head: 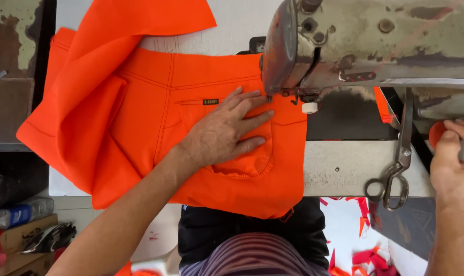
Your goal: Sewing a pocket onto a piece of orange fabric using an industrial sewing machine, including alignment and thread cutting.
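Orange trousers point(140, 117) lie flat on the sewing table point(344, 168), back pocket up, one edge under the machine head point(375, 41). Left hand point(227, 130) is spread flat on the pocket, fingertips close to the presser foot point(293, 96) — the risk is that they slide into the needle zone. Loose fabric bunched at far left could drag the seam off line. Scissors point(395, 168) hang over the table's front edge — a knock could drop them. Right hand point(454, 163) sits at the right edge by a small orange piece point(436, 132); I cannot tell whether it pinches it.
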